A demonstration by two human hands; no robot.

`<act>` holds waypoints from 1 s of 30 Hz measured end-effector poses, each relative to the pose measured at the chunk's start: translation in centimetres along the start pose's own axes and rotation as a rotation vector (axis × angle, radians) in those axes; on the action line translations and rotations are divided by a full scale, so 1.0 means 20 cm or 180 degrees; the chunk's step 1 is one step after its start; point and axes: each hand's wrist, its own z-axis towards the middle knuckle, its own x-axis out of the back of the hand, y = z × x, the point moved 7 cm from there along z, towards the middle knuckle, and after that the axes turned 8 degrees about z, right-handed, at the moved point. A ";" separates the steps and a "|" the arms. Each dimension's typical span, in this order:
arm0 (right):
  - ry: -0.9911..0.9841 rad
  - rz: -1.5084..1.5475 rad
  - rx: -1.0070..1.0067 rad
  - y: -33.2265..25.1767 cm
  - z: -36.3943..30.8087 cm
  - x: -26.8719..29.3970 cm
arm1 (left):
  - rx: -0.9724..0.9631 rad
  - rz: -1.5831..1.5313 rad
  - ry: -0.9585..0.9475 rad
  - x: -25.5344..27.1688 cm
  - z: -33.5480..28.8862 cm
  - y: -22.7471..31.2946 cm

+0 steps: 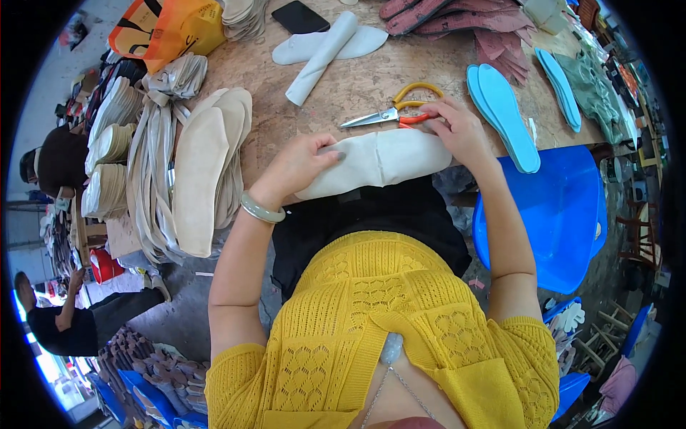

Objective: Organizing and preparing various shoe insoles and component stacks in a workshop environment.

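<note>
A white insole-shaped piece (389, 159) lies crosswise at the table's near edge, with a crease across its middle. My left hand (304, 161) is closed on its left end, thumb pressed on top. Just beyond the piece lie scissors (389, 116) with one yellow and one red handle, blades toward the left. My right hand (461, 132) has its thumb and fingers closed about the red handle, while its palm is beside the piece's right end. The fingertips partly hide the red handle.
A rolled white strip (321, 61) lies across a white insole (371, 43), near a black phone (300, 17). Blue insoles (504, 114) overhang the right edge above a blue tub (543, 222). Beige insoles (200, 171) and an orange bag (171, 32) are left. Another person (71, 322) stands lower left.
</note>
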 end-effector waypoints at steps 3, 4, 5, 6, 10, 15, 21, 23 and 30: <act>-0.0050 -0.0509 0.0507 -0.03 0.04 0.01 | -0.0101 0.0167 0.0217 0.00 0.03 -0.04; -0.0043 -0.0517 0.0465 0.01 0.06 0.00 | -0.0115 0.0164 0.0176 -0.01 0.04 -0.04; 0.0045 -0.0596 0.0436 0.07 0.11 -0.02 | -0.0091 0.0262 0.0339 0.01 0.04 -0.05; 0.0121 -0.0668 0.0398 0.13 0.16 -0.03 | -0.0056 0.0357 0.0492 0.02 0.04 -0.07; 0.0628 -0.1042 0.0671 0.13 0.35 -0.03 | 0.0167 0.0819 0.0857 0.08 0.01 -0.06; 0.0576 -0.0530 0.1032 -0.18 0.16 -0.01 | -0.0226 0.1835 0.1446 0.12 -0.11 0.08; -0.0254 -0.0789 0.0460 -0.37 -0.35 -0.28 | -0.1476 0.2080 0.1114 -0.24 -0.23 0.26; -0.0395 -0.0922 0.0455 -0.33 -0.34 -0.28 | -0.1406 0.2152 0.0817 -0.28 -0.24 0.24; -0.0666 -0.1258 0.0753 -0.23 -0.27 -0.27 | -0.1360 0.2591 0.0727 -0.25 -0.26 0.18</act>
